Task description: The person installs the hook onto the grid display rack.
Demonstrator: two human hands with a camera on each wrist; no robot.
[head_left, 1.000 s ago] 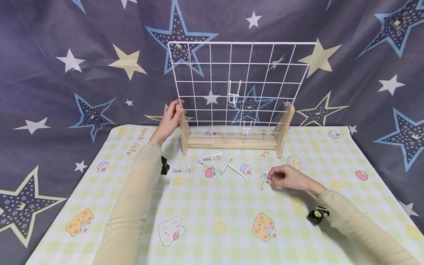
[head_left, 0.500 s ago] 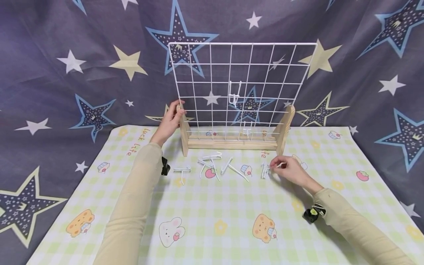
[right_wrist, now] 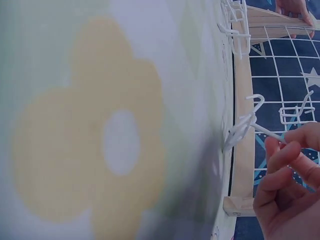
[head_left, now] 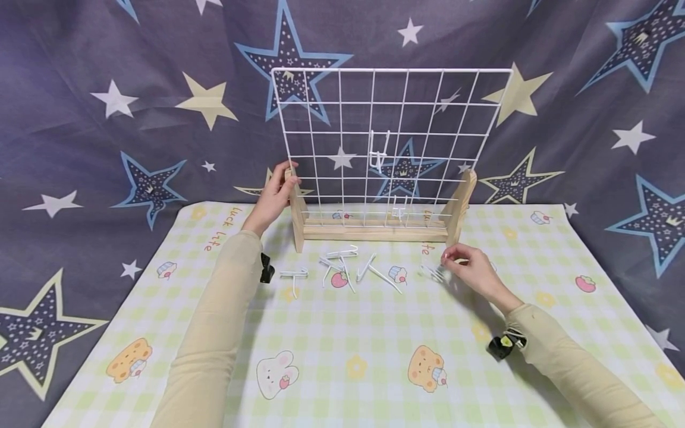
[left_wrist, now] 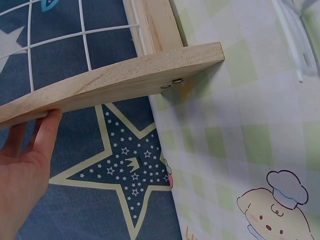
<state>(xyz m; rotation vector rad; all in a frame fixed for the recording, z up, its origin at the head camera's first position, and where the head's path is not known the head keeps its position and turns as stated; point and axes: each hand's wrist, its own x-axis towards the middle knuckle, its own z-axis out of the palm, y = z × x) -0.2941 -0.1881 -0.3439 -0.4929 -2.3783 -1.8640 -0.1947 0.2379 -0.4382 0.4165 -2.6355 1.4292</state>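
Just 1 thin white wire hook (head_left: 433, 273), pinched in right hand (head_left: 471, 272)

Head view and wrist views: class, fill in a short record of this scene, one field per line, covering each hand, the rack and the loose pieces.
Left hand: left hand grips the left wooden side post of the rack.
Right hand: right hand pinches a white wire hook just above the cloth.
Rack: upright white wire grid panel in a wooden base, two white hooks hung on it.
Loose pieces: more white wire hooks lie in front of the base.
Surface: green checked cartoon-print cloth.
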